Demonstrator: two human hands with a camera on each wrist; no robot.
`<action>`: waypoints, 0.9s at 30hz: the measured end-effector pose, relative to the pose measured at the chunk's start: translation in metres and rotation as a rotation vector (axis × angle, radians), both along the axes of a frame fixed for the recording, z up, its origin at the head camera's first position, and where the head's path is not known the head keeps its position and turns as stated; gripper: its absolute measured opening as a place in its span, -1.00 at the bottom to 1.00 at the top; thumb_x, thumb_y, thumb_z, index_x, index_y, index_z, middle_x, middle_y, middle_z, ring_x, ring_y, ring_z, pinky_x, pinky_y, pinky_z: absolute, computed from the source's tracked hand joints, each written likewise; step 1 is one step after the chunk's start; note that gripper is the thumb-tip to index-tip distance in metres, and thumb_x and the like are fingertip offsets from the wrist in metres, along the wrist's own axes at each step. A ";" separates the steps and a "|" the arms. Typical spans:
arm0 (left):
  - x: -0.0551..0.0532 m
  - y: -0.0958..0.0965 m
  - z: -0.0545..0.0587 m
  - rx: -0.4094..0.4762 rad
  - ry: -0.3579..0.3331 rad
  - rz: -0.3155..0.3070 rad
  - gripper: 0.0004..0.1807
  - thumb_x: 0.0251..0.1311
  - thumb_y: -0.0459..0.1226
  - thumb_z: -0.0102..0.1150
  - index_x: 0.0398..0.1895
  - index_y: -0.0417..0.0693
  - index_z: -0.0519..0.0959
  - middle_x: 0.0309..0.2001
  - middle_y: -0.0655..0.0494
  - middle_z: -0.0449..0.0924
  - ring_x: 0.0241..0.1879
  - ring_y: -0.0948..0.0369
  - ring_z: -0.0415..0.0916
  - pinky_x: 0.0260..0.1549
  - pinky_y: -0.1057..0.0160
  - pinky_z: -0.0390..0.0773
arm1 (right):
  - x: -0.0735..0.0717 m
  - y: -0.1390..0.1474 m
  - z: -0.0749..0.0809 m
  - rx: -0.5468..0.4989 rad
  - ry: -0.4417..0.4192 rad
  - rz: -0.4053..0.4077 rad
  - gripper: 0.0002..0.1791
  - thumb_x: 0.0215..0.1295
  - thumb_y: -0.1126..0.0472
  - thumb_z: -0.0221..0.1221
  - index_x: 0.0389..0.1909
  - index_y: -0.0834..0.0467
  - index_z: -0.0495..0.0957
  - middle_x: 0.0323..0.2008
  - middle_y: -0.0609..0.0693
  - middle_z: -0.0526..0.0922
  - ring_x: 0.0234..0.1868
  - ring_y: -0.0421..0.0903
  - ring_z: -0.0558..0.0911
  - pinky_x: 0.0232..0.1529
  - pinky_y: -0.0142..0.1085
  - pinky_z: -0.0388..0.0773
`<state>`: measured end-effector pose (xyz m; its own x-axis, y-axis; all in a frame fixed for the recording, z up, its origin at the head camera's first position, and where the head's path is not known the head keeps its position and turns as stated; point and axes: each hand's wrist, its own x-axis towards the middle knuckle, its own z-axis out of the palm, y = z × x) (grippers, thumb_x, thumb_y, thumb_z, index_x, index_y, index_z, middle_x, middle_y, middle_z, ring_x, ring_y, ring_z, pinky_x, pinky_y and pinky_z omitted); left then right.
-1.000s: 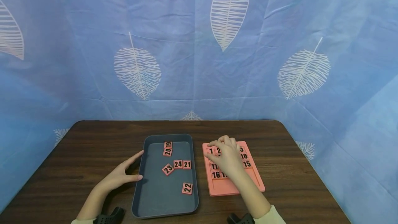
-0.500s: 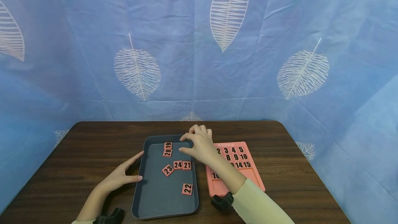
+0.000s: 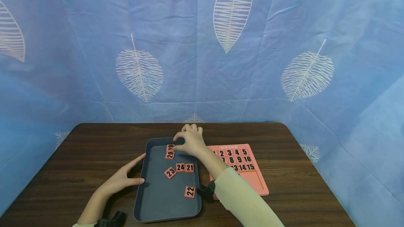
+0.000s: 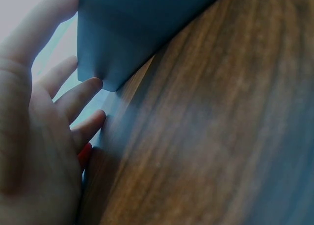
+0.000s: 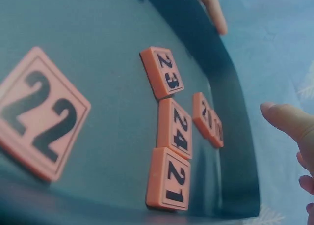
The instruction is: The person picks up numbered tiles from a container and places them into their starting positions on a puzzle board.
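A dark grey tray holds several pink number tiles. Tile 19 and tile 20 lie touching near its far end. Over the far right corner, my right hand reaches in with thumb and index finger spread, the thumb tip beside tile 19; I see nothing between them. My left hand touches the tray's left rim with extended fingers and thumb. Tile 23, tile 24 and tile 21 form a row mid-tray. Tile 22 lies apart, nearer the front.
Right of the tray is a pink number board with rows of numbered tiles, partly hidden by my right forearm. Both lie on a dark wooden table. A blue leaf-patterned cloth hangs behind it.
My right hand has moved left from over the pink board to the tray's far end, beside tile 19. My left hand and the tiles look unmoved.
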<state>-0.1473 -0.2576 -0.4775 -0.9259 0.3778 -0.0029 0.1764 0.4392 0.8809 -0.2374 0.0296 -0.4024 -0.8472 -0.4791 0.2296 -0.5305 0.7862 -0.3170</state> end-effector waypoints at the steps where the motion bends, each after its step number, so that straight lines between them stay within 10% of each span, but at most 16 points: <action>1: 0.000 0.000 0.000 -0.001 -0.001 -0.001 -0.08 0.15 -0.14 0.32 0.52 0.14 0.03 0.48 -0.18 -0.10 0.39 -0.33 -0.19 0.05 -0.54 -0.04 | -0.002 -0.002 -0.003 0.013 -0.005 -0.004 -0.70 0.02 -0.15 0.40 -0.20 -0.22 0.68 -0.22 -0.13 0.26 -0.12 -0.04 0.16 -0.15 -0.08 -0.03; 27: -0.001 0.001 0.007 -0.030 -0.036 0.021 -0.07 0.13 -0.13 0.33 0.52 0.13 0.03 0.47 -0.22 -0.09 0.39 -0.32 -0.17 0.07 -0.51 -0.02 | -0.027 -0.018 -0.033 0.217 -0.057 -0.044 -0.75 0.07 -0.20 0.34 -0.23 -0.27 0.69 -0.22 -0.13 0.29 -0.14 -0.08 0.19 -0.15 -0.13 0.05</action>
